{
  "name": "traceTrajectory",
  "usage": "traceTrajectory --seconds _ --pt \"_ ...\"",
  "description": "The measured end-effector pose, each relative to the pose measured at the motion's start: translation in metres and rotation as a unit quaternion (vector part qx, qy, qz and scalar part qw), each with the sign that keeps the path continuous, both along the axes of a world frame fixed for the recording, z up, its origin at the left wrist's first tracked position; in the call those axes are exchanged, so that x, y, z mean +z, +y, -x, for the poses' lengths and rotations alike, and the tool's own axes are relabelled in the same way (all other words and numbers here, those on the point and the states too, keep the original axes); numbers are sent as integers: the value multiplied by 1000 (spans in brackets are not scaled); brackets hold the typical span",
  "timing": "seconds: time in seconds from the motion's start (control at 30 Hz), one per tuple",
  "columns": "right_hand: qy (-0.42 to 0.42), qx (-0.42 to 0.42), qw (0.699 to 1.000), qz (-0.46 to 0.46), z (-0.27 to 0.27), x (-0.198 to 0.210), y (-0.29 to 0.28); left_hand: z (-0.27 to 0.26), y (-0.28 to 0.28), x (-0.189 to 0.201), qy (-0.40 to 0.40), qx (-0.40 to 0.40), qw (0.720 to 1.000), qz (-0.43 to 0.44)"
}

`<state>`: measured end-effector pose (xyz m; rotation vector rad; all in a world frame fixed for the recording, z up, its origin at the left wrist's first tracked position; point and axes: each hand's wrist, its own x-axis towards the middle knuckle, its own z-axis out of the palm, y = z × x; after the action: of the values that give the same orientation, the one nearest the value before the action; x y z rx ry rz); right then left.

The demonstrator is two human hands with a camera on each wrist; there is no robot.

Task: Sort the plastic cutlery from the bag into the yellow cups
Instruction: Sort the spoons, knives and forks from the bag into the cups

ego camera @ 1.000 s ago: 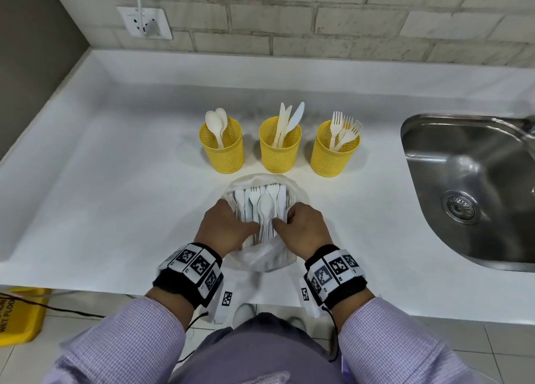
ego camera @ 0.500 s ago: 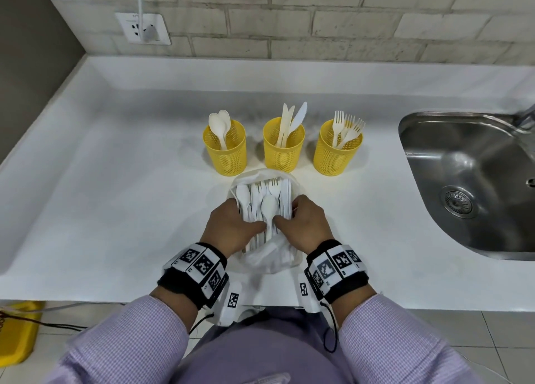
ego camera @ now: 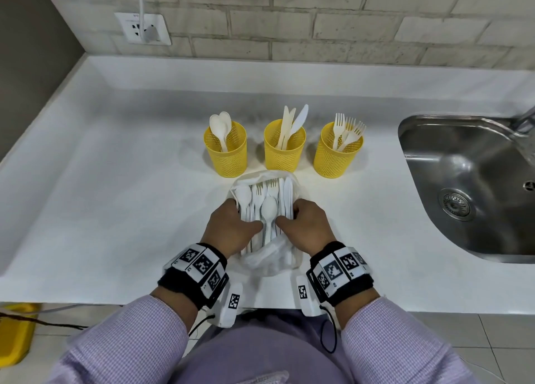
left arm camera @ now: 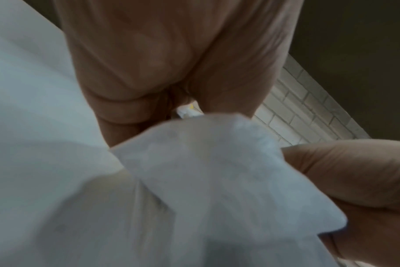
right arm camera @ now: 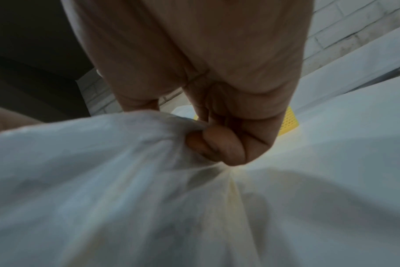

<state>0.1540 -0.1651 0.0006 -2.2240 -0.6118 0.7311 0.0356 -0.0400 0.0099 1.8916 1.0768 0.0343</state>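
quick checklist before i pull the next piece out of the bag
1. Bag mouth open, cutlery showing: ok.
2. Left hand holds the bag's edge: ok.
3. Right hand grips the other edge, fabric bunched in its fingers: ok, so neither hand is free to pick.
4. Top spoon unobstructed: ok.
5. Spoon cup, knife cup, fork cup upright, with room: ok.
6. How many pieces lie under the top layer: cannot tell.
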Motion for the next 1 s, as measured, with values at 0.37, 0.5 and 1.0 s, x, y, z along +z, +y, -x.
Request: traceTrajectory --seconds 0.37,0.5,1.0 --pt "109 -22 991 -78 -4 0 -2 2 1 6 -62 33 992 102" --pt "124 -28 988 -88 -4 0 -4 3 1 2 -70 55 987 130" --pt "56 -27 995 -76 -4 -6 -1 3 1 1 -103 20 983 151"
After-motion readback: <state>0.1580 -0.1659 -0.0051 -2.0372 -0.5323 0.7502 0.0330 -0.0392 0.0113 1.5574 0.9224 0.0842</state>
